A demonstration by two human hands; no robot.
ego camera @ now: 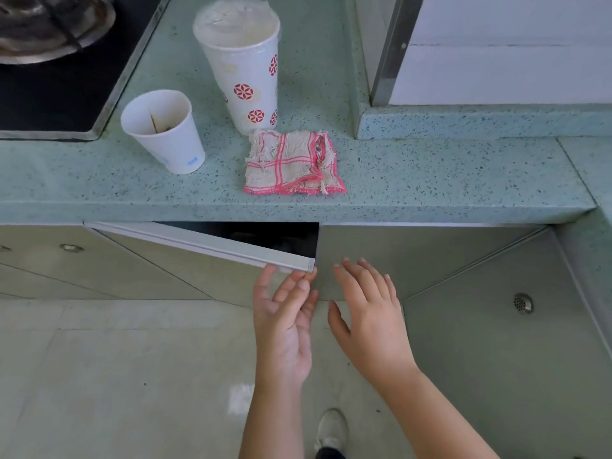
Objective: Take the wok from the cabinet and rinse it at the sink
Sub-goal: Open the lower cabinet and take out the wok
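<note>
Under the countertop (414, 180), head view: cabinet door (205, 260) is swung partly out, hinged at left, free edge toward centre, w/ a dark gap behind it. Left hand (284, 323) has fingertips (299, 276) curled on that free edge near its top corner, thumb on the outer face, a light pinch on the door. Right hand (371, 313) is spread flat, fingers apart, in front of the neighbouring shut door (430, 260); can't tell if it touches it, and it holds nothing. Wok isn't visible; by my read it's inside the cabinet, beyond the gap, so ahead of and below both hands, further in than the door edge. Its long axis / handle direction can't be told, interior too dark. Left hand is nearer the opening but busy w/ the door, so right hand looks the likelier one to reach in once the door's wider. On top: paper cup (165, 134), tall patterned cup (241, 64), pink-edged cloth (293, 164), stove (59, 61) at far left. Sink not in frame.
</note>
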